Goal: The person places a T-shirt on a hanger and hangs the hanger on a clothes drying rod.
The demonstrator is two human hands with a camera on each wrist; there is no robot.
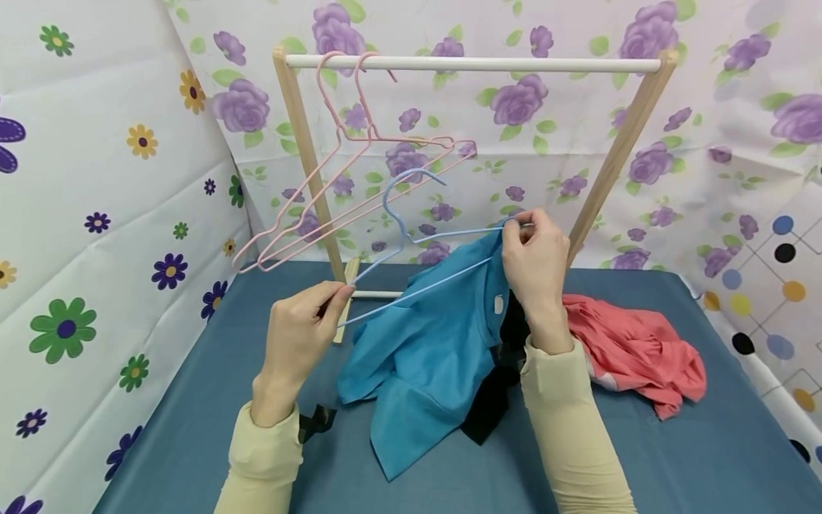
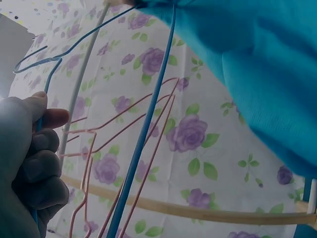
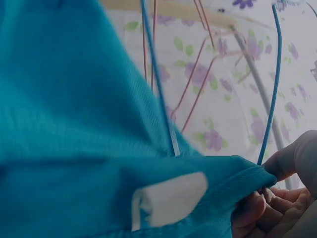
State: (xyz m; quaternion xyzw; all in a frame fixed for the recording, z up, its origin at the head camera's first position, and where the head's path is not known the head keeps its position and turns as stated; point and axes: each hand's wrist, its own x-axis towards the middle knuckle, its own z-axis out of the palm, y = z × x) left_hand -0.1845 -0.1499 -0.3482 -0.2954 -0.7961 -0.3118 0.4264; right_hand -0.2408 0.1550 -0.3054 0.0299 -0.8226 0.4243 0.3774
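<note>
My left hand point(image 1: 302, 328) grips one sloping arm of a light blue wire hanger point(image 1: 393, 200), whose hook points up. On the other side, my right hand point(image 1: 538, 260) pinches the edge of a turquoise garment point(image 1: 430, 343). The hanger's far end runs inside that edge, close to my right fingertips, and its tip is hidden by the cloth. In the right wrist view, a white label point(image 3: 171, 201) shows on the stitched edge. The rest of the garment hangs down over the table, between my hands.
Two pink hangers point(image 1: 334, 107) hang from the white rail point(image 1: 475, 64) of a wooden rack at the back. A crumpled coral garment point(image 1: 636, 350) lies right on the blue-grey table point(image 1: 193, 400). Something black point(image 1: 488, 407) shows behind the turquoise cloth.
</note>
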